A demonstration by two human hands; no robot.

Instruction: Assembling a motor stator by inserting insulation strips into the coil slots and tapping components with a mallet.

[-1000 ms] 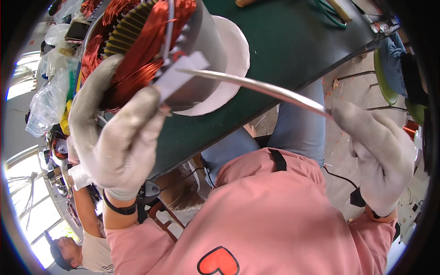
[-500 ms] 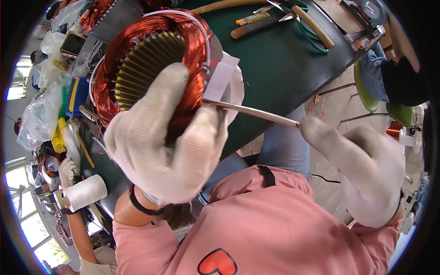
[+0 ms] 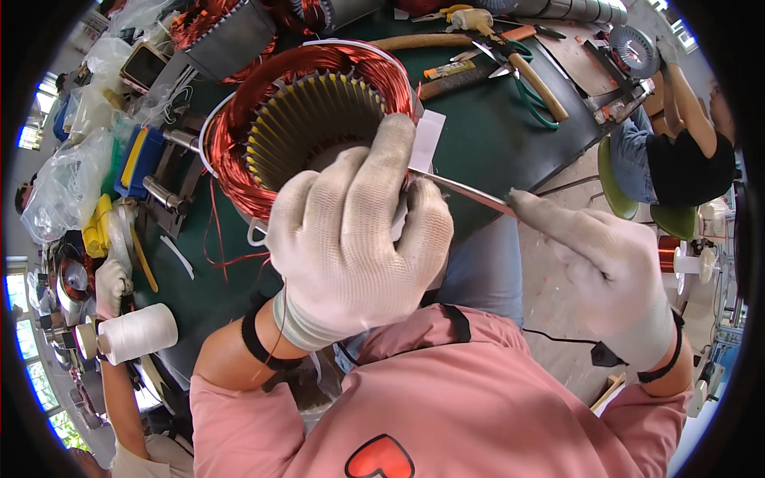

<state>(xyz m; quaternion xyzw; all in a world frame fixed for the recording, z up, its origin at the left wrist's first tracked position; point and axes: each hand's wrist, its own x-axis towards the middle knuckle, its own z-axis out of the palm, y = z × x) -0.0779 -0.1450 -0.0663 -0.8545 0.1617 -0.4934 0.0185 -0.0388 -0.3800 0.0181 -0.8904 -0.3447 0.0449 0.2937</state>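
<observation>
Stator [image 3: 307, 119] with a copper winding [image 3: 382, 80] sat on the bench [image 3: 494, 163] just inside the near edge, its open bore facing up. The left hand [image 3: 358, 231] lay over the winding on the side toward the near edge, index finger on the coil and thumb set apart from it. Whether it gripped could not be told, as the curled fingertips were hidden. The right hand [image 3: 610, 267], beyond the near edge, pinched the outer end of a slim metal rod [image 3: 470, 193], with its thumb out of view. The rod's far end reached the outer side of the winding beside the left thumb. A white sheet [image 3: 430, 135] stood out from the same side.

The stator was judged heavy and rigid; the recommended hold was two-handed, around the outside below the winding. The winding was judged springy, with a coating easily scratched, so flat finger pressure suited it. The rod was judged stiff, light and smooth, calling for a firm pinch at its outer end. The sheet appeared thin and easily creased.
</observation>
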